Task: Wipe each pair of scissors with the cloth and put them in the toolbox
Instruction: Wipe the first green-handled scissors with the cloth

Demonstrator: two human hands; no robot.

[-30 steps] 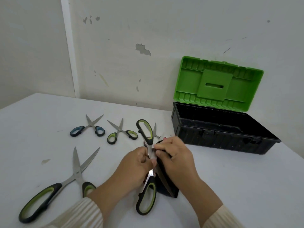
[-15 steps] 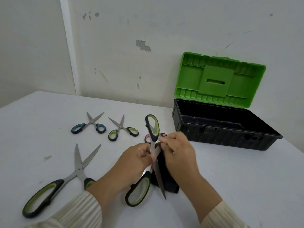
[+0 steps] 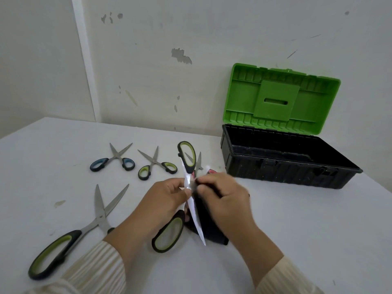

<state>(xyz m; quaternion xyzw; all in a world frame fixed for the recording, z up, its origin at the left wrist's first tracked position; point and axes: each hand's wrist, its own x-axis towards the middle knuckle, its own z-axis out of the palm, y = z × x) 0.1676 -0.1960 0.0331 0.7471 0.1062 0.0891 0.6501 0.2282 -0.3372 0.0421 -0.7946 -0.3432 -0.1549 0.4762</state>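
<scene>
— Black cloth (image 3: 210, 228) in the right hand (image 3: 224, 200)?

— Yes, its fingers pinch it round one blade of the big green-handled scissors (image 3: 197, 223). The left hand (image 3: 165, 200) grips those near the pivot, blades spread, low over the table (image 3: 297, 230).

— So, wiping?

— I'd say so, and likely the first pair: the toolbox (image 3: 286, 168) at two o'clock stands open and I see nothing inside.

— Next?

— Draw the cloth down to the tip, keeping off the edge, do the other blade, close them, carry them over. A large pair (image 3: 99, 217) waits at eight o'clock, a blue-handled pair (image 3: 115, 160) and a small green pair (image 3: 156, 164) at eleven, a pink-handled pair (image 3: 212, 171) at twelve, just behind the hands.
</scene>
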